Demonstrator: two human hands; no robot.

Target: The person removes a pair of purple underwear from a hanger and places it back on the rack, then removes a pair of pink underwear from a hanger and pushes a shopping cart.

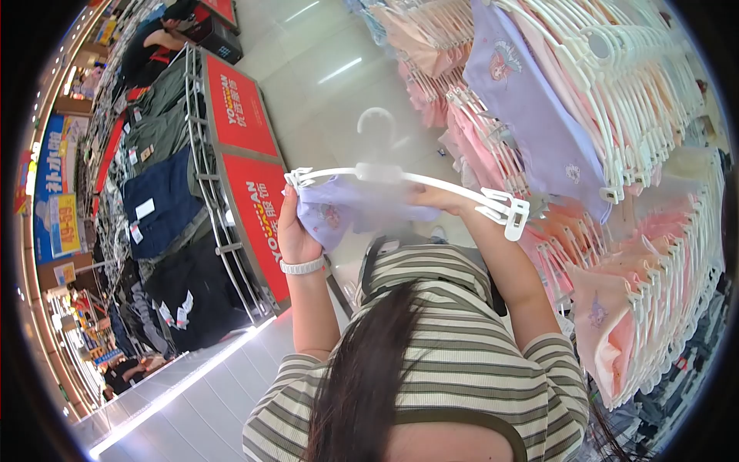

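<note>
- Holding a white clip hanger [408, 183] level between both hands, the person is seen with a small lilac printed garment [346, 209] hanging from it, raised in front of the chest, above the striped shirt [454, 346].
- The left hand [296, 227] is closed about the hanger's left end, the grip pinching the lilac fabric against the clip there; a white wristband [302, 267] is worn on that wrist.
- The right hand [437, 199] is laid under the hanger bar toward its right half. Its grip appears pressed against bar and fabric, though the fingertips are partly hidden by the cloth and the exact hold cannot be told.
- The right-end clip [514, 217] stands clear of the garment, with no fabric seen in it.
- The step in hand is judged to be the fastening of the garment to the hanger clips.
- It would be done well if the waist edge were drawn taut along the bar before the free clip is closed, so that no slack or fold is trapped.
- The hanger should be kept level; a tilt would let the loose side slide.
- A rack of hung pink and lilac garments [616, 138] stands to the right, close enough for the hanger end to catch.
- Dark clothing on a rack with red signs [239, 108] is noted on the left, well apart.
</note>
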